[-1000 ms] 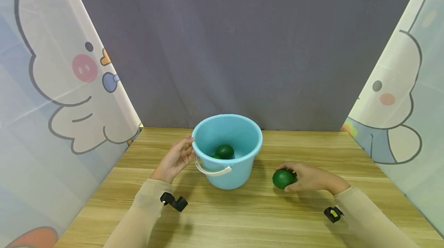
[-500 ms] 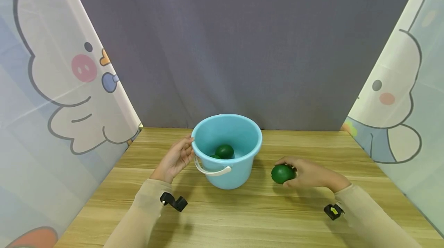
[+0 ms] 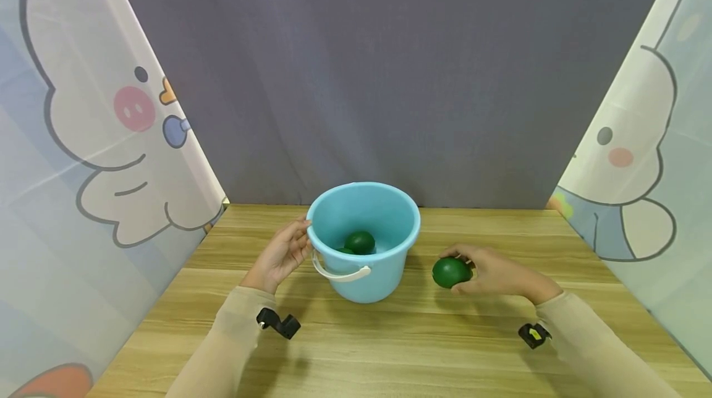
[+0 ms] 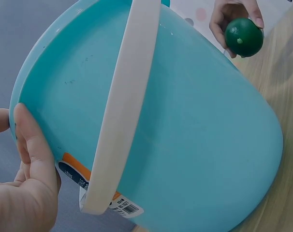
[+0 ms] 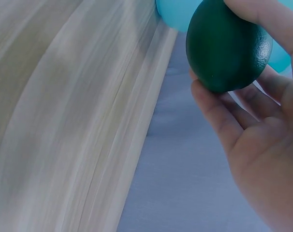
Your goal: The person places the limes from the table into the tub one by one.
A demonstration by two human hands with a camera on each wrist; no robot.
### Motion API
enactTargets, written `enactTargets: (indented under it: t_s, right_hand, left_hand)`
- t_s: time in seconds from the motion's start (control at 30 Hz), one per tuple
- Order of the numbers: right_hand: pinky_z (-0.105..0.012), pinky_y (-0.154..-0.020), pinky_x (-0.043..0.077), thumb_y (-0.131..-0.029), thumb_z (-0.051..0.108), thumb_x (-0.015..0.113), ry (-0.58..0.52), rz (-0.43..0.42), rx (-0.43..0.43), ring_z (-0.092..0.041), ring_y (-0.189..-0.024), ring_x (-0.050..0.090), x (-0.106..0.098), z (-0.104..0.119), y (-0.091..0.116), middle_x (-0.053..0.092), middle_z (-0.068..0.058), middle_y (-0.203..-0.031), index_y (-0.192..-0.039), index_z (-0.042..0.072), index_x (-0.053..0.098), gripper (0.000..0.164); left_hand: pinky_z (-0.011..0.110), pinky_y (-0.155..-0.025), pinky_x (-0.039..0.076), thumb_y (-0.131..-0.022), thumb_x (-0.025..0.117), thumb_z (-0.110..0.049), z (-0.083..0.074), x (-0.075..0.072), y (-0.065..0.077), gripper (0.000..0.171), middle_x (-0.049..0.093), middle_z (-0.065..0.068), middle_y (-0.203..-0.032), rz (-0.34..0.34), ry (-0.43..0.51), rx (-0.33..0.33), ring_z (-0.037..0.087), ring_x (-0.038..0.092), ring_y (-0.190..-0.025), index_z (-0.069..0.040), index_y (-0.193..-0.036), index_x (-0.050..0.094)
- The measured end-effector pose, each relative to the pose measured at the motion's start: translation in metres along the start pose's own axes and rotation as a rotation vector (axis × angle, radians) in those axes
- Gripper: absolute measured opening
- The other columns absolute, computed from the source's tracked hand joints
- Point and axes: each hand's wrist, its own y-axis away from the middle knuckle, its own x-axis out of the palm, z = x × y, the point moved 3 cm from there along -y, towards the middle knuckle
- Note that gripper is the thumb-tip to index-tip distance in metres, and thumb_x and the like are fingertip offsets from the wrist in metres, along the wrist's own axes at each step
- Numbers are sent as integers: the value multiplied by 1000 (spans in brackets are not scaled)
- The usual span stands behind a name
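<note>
A light-blue bucket [image 3: 367,280] with a white handle [image 3: 342,275] stands upright on the wooden table. My left hand [image 3: 280,256] pinches its rim at the left, thumb and fingers on either side of the edge in the left wrist view. Inside the bucket lies a dark green avocado [image 3: 360,242]; part of a second avocado [image 3: 345,251] shows behind the near rim. To the bucket's right, my right hand [image 3: 489,271] grips another smooth, glossy avocado [image 5: 228,48] between thumb and fingers, raised off the table.
The wooden table [image 3: 389,355] reaches back to a dark grey curtain [image 3: 361,76]. Cartoon-printed cloths hang at the left and right sides. A sticker with a barcode [image 4: 127,208] is on the bucket's outside, under the handle.
My right hand has lifted the avocado off the table and carried it slightly away from me and to the left. The left hand and bucket have kept their places.
</note>
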Motion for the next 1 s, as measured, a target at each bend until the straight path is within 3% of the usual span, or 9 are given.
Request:
enactTargets:
  t_s: [0.33, 0.63, 0.8, 1.0]
  right_hand:
    - [-31, -80, 57, -81, 25, 86, 17, -35, -9, -21, -100, 62, -8, 4, -4, 64, 3, -117, -128, 11, 58, 56]
    - [-34, -82, 57, -84, 23, 84, -14, -50, -51, -24, -100, 61, -16, 9, -8, 63, -3, -120, -128, 8, 58, 54]
    - [-35, -81, 58, -83, 28, 85, 7, -59, -60, -20, -100, 61, -20, 11, -10, 63, -1, -120, -129, 8, 58, 57]
    - [-34, -81, 58, -82, 23, 86, 29, -77, -62, -19, -100, 62, -23, 13, -13, 63, 1, -120, -129, 9, 58, 57]
  left_hand:
    - [13, -66, 53, -104, 46, -7, 0, 0, 0, 50, 55, 6, -110, -3, -4, -3, 7, 61, -77, 0, -150, 28]
    - [13, -66, 53, -104, 46, -6, 0, -1, -1, 50, 55, 7, -110, -5, -9, -2, 7, 62, -77, 1, -150, 28]
    - [14, -67, 53, -103, 47, -6, 0, -1, -1, 48, 56, 6, -109, -10, -11, -2, 7, 62, -77, 0, -148, 31]
    - [13, -66, 53, -104, 47, -6, 0, 0, -1, 44, 56, 7, -108, -9, -2, -3, 7, 62, -76, 0, -145, 35]
